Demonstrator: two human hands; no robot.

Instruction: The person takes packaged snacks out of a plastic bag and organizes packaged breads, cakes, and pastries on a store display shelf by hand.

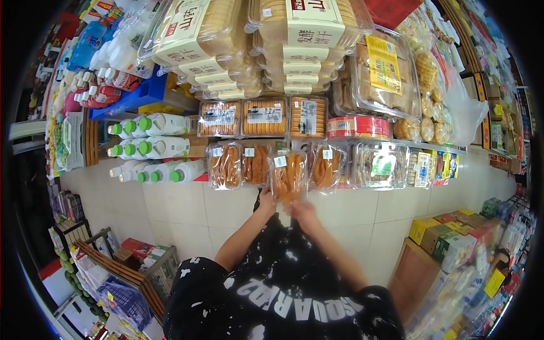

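Note:
A clear plastic pack of long brown pastries with a small white label is held in front of the shelf edge, overlapping its neighbours. My left hand is closed on the pack's lower left edge. At its lower right corner is my right hand, close to or touching the plastic; motion blur smears those fingers. Similar packs stand on both sides: one pack at the far left, another pack beside it, and a third pack to the right.
Behind are boxed biscuits and tall stacks of cracker trays. Green-capped bottles stand left, a dark-filled clear tub right. A tiled floor lies below. Stacked cartons are at lower right, a crate at lower left.

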